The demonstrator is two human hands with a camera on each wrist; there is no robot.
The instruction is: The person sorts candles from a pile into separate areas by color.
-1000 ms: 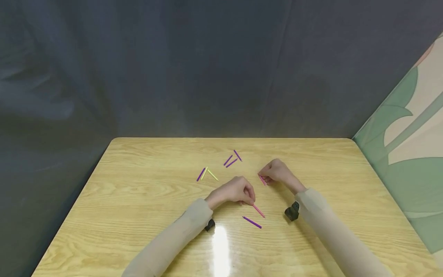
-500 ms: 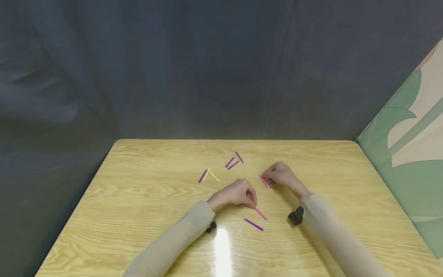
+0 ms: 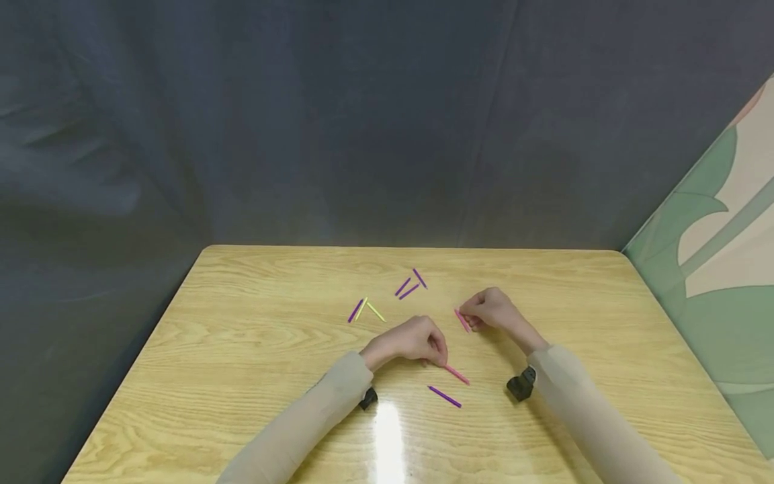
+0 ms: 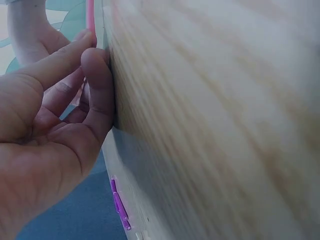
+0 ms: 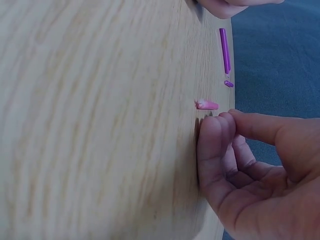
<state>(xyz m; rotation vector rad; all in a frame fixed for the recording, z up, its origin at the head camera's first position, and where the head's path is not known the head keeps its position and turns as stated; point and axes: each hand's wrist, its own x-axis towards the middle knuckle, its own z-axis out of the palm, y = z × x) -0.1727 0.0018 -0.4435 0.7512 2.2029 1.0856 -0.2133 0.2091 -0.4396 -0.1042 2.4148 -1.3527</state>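
Observation:
On the wooden table (image 3: pixel 242 349) my left hand (image 3: pixel 437 358) has its fingers curled, and its fingertips pinch the near end of a pink stick (image 3: pixel 457 375) that lies flat. The left wrist view shows that hand (image 4: pixel 95 50) pressed to the wood, with the pink stick (image 4: pixel 90 15) running away from the index fingertip. My right hand (image 3: pixel 468 317) is curled too and holds a second pink stick (image 3: pixel 462 321) at its fingertips. In the right wrist view only this stick's tip (image 5: pixel 206 105) shows past the right hand (image 5: pixel 220 122). A purple stick (image 3: pixel 444 396) lies just in front of both hands.
Three purple sticks (image 3: pixel 411 286) lie grouped behind the hands. To their left lie one purple and two yellow sticks (image 3: pixel 365 310). A dark cloth hangs behind the table, and a green patterned panel (image 3: pixel 713 269) stands at the right.
Both hands keep their grips and stay almost still. The pink stick at my left hand has turned to lie slightly flatter across the table.

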